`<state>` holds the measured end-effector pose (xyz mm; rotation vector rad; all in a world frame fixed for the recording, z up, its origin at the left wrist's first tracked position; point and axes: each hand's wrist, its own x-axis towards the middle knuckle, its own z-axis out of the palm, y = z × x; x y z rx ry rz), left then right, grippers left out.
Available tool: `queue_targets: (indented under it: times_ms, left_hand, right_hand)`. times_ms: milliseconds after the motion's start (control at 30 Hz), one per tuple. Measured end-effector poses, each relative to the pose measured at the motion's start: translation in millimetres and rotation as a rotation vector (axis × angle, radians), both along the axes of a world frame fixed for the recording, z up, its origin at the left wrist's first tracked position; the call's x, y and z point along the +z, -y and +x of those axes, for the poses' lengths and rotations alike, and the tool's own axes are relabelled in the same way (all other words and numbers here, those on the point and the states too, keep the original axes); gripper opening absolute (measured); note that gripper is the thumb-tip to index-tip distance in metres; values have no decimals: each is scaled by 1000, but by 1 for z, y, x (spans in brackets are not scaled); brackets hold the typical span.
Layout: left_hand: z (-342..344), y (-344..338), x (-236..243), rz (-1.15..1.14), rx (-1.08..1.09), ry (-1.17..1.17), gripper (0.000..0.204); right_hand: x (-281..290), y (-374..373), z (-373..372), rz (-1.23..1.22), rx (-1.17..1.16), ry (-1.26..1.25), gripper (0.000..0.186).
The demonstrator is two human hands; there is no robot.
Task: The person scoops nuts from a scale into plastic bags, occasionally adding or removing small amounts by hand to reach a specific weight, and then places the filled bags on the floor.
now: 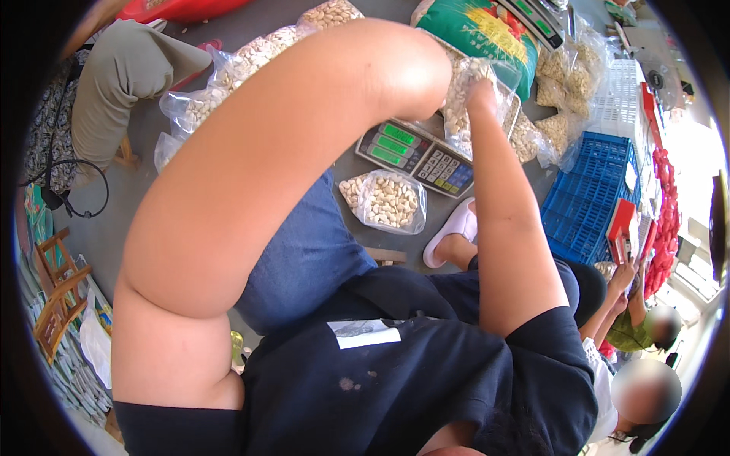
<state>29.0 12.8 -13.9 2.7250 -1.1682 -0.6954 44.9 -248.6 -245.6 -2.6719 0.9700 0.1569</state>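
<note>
My right hand (480,96) is closed on the upper part of a clear plastic bag of pale garlic cloves (457,121). That bag rests upright over the tray of a digital scale (418,158) with lit green displays and a keypad. My left arm reaches across from the left. Its hand (435,106) is near the bag's left side, with the fingers hidden behind my wrist. On the floor in front of the scale sits another open clear bag of garlic cloves (389,201).
Filled bags of cloves (255,61) lie at the far left, more bags (566,80) at the right. A green sack (475,38) stands behind the scale. Blue crates (589,201) are at right. One seated person (125,91) is on the left; others (642,327) are at the lower right.
</note>
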Motion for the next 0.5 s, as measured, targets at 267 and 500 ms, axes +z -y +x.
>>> queue_targets:
  times_ms: [267,500]
  left_hand:
    - [6,15,3,19,-192,-23,28]
    - [15,23,-27,28,-253,88,33]
  right_hand:
    - [52,20,-23,-21,112,400,29]
    - [51,-24,-93,211,200,297,25]
